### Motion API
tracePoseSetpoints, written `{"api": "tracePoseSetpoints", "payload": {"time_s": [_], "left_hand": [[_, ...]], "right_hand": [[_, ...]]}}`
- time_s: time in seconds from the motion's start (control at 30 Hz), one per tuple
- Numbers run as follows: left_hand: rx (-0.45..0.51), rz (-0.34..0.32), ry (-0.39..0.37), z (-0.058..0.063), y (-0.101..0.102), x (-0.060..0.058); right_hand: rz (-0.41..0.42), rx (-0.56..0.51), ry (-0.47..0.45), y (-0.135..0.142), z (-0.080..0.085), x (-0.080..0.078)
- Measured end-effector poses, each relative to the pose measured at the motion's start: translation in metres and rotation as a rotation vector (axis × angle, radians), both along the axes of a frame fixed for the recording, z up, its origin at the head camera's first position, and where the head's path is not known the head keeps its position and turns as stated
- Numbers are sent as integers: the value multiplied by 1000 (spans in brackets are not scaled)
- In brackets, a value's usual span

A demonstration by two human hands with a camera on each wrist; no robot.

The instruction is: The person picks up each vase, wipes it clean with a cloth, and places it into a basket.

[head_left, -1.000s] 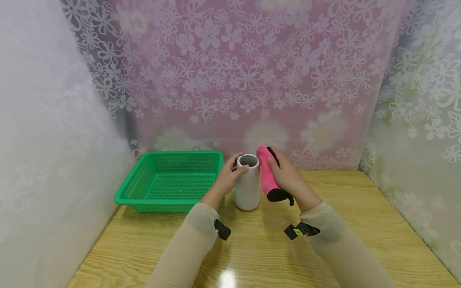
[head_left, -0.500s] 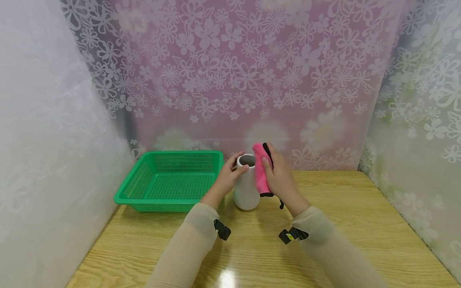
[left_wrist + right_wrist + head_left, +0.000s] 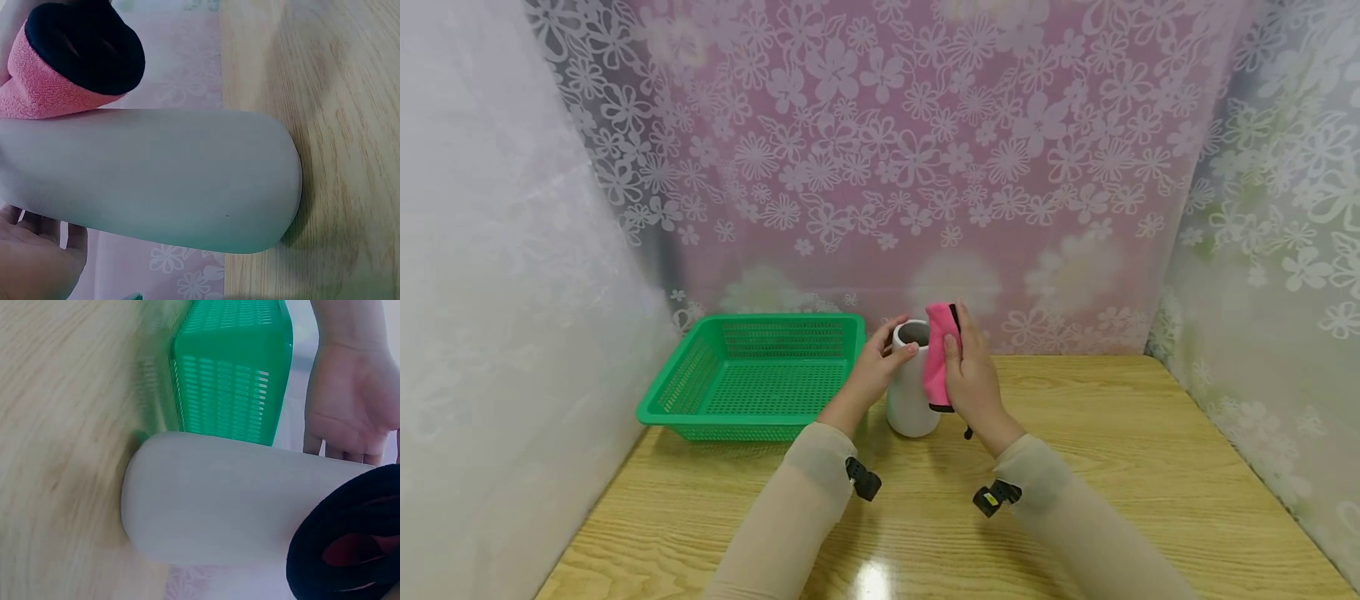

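Observation:
A white vase [image 3: 912,400] stands upright on the wooden table, its round mouth facing up. My left hand [image 3: 871,367] grips it near the rim, thumb at the front edge and fingers behind. In my right hand [image 3: 977,375] is a folded pink cloth [image 3: 939,367] with black edging, held with the thumb across its front. The cloth lies against the vase's right side near the top; in the left wrist view the pink cloth [image 3: 50,94] meets the vase [image 3: 156,175]. From the right wrist, the cloth's black folded end [image 3: 337,537] covers part of the vase [image 3: 212,500].
A green plastic basket [image 3: 752,421] with perforated walls stands left of the vase, close to my left forearm. Flowered curtains [image 3: 887,167] hang behind the table and along both sides. A black wrist camera [image 3: 862,479] sits on the left sleeve.
My right hand has brought the cloth leftward onto the vase's side and turned more upright, overlapping the rim's right edge. The left hand and the vase have stayed in place.

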State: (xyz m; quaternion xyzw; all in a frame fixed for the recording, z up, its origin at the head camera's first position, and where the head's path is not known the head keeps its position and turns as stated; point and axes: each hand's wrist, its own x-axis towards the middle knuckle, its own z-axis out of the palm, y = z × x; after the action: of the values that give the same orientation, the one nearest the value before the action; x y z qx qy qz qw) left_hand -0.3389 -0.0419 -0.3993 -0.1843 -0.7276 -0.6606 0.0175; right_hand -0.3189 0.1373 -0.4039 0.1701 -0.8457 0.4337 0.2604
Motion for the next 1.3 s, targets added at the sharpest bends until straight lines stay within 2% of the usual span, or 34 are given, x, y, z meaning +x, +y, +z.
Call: {"api": "tracePoseSetpoints", "payload": {"time_s": [0.23, 0.47, 0.7, 0.87, 0.97, 1.2, 1.3], "left_hand": [[-21, 1, 11, 25, 1, 22], [-25, 5, 1, 28, 3, 21], [-28, 23, 18, 28, 5, 19], [-33, 30, 24, 26, 7, 17], [-34, 32, 24, 26, 8, 16], [-16, 89, 41, -4, 11, -13], [-11, 89, 44, -4, 11, -13]], "right_hand": [[18, -54, -75, 3, -7, -7], [23, -53, -109, 7, -9, -15], [50, -87, -209, 9, -14, -24], [52, -63, -327, 14, -28, -32], [60, -31, -368, 16, -35, -35], [72, 29, -399, 19, -49, -37], [65, 45, -416, 19, -54, -37]]}}
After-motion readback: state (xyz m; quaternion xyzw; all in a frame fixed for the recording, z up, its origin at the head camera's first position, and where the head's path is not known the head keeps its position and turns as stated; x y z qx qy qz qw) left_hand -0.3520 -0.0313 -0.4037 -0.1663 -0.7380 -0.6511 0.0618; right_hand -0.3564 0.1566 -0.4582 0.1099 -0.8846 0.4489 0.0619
